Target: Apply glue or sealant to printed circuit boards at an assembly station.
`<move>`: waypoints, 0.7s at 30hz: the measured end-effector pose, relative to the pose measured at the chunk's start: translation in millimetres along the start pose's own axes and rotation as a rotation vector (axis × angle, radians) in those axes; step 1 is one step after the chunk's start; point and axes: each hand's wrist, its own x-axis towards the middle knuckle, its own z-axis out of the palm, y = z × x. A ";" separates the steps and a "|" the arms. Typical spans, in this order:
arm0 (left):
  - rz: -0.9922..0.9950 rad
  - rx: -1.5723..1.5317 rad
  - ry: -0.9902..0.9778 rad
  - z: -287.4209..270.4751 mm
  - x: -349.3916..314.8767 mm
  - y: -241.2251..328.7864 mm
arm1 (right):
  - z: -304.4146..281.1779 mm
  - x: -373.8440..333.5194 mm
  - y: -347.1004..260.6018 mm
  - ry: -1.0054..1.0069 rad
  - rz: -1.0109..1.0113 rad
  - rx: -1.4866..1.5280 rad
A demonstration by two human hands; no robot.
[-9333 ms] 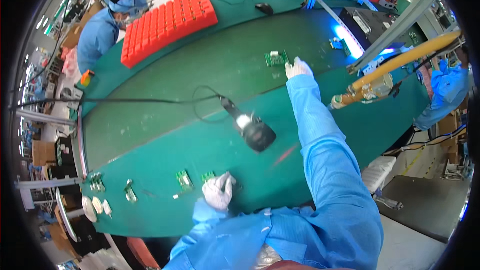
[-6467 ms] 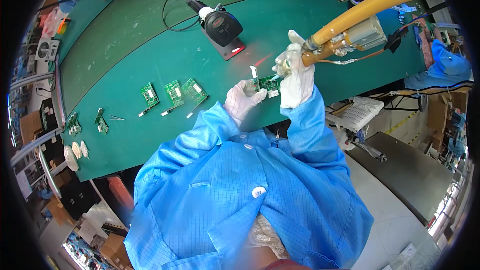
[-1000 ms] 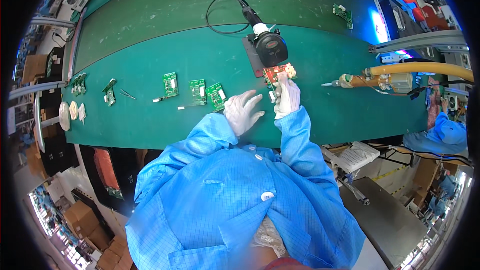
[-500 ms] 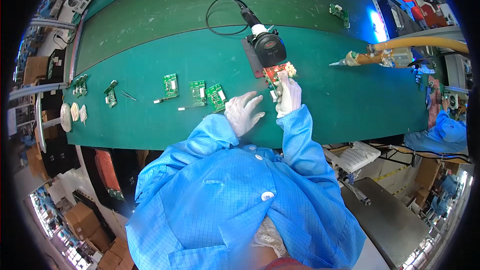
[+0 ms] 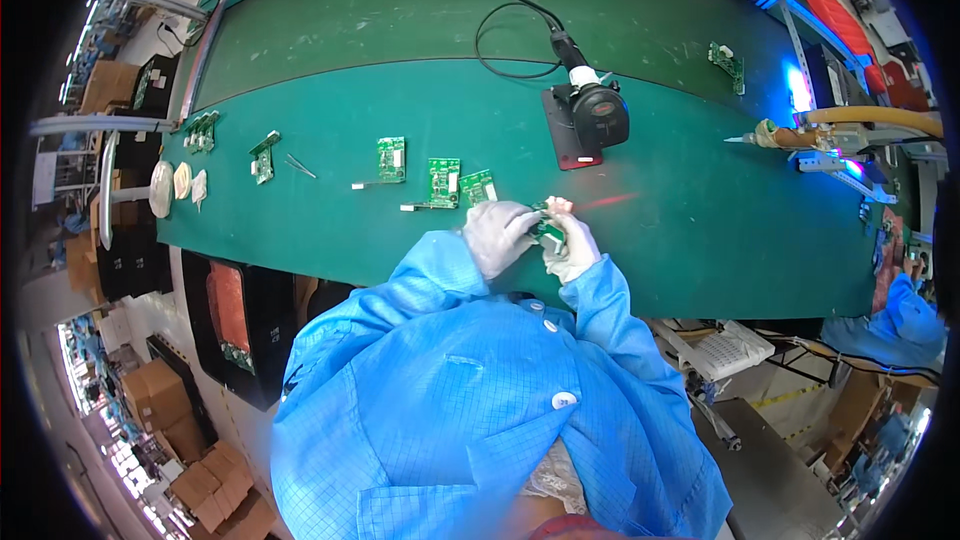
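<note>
A green circuit board [image 5: 547, 233] with pale connectors is held close to my body at the near side of the green mat. My right hand [image 5: 573, 250], in a white glove, grips its right side. Gloved as well, my left hand [image 5: 496, 238] closes its fingers on the board's left edge. Both hands hide much of it. Just beyond my left hand lies another circuit board [image 5: 478, 188], partly covered. Two more boards, a middle one [image 5: 444, 181] and a farther one [image 5: 392, 159], rest to its left. A black barcode scanner [image 5: 598, 117] stands beyond my hands, casting a red streak on the mat.
Tweezers [image 5: 300, 166] lie left beside a small board [image 5: 264, 157]; several more boards [image 5: 201, 132] and pale pads [image 5: 161, 189] are at the left edge. At right hangs a nozzle tool [image 5: 770, 135] on a yellow hose. One board [image 5: 727, 68] lies far right. A co-worker's blue sleeve [image 5: 905, 310] shows at right.
My right hand has drawn the board back from under the scanner, and its green side now shows. My left hand, open and apart before, has come to the board. The view has shifted.
</note>
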 end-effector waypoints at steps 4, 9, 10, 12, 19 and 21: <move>-0.239 -0.049 0.166 -21.5 -2.4 -5.4 | 46.6 -18.3 -14.5 -0.084 0.283 -0.118; -1.068 -0.221 0.102 -26.0 -26.7 -30.0 | 88.9 -53.6 -32.9 -0.243 0.395 -0.421; -1.113 -0.246 0.051 -19.3 -33.4 -41.9 | 86.2 -59.6 -26.5 -0.286 0.318 -0.488; -1.127 -0.276 0.053 -14.2 -45.8 -56.7 | 101.1 -103.4 -53.2 -0.474 0.226 -0.670; -1.397 -1.406 0.470 -64.8 -50.7 -51.5 | 56.2 -114.9 -61.7 -0.250 -0.013 -0.825; -1.507 -1.370 0.626 -77.0 -104.4 -109.7 | 39.8 -101.2 -53.6 -0.152 0.013 -0.892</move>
